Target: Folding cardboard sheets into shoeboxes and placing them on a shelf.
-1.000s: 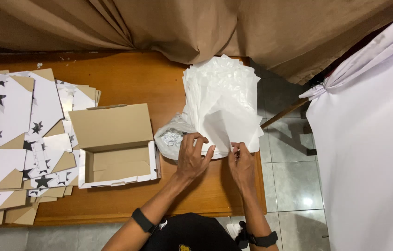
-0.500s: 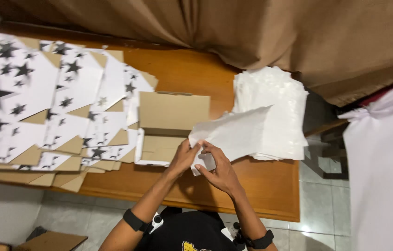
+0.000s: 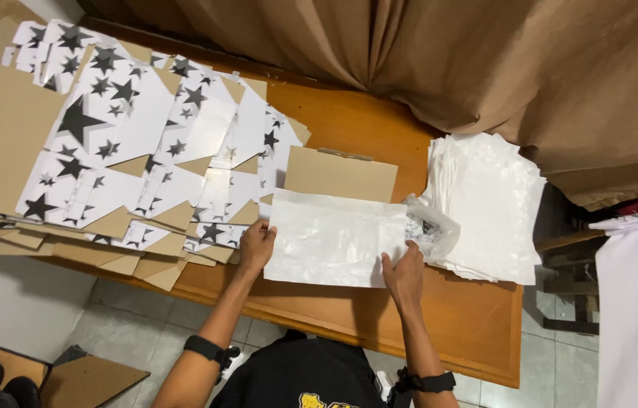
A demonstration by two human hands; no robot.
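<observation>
Both of my hands are flat on one white tissue sheet [image 3: 330, 238] spread near the front edge of the wooden surface [image 3: 455, 317]. My left hand [image 3: 256, 247] presses the sheet's left edge with fingers spread, and my right hand [image 3: 403, 273] pins its lower right corner; neither is closed around anything. The sheet hides the open cardboard box [image 3: 340, 172] almost wholly, so I see only the brown lid flap above it. A crumpled clear plastic bag [image 3: 432, 228] pokes out at the sheet's right side, its contents too blurred to make out. Beyond it, a stack of white tissue [image 3: 489, 204] overhangs the surface's right edge. Flattened star-printed cartons [image 3: 138, 143] pile toward the left and run out of view. Brown curtain [image 3: 447, 60] hides the back edge.
</observation>
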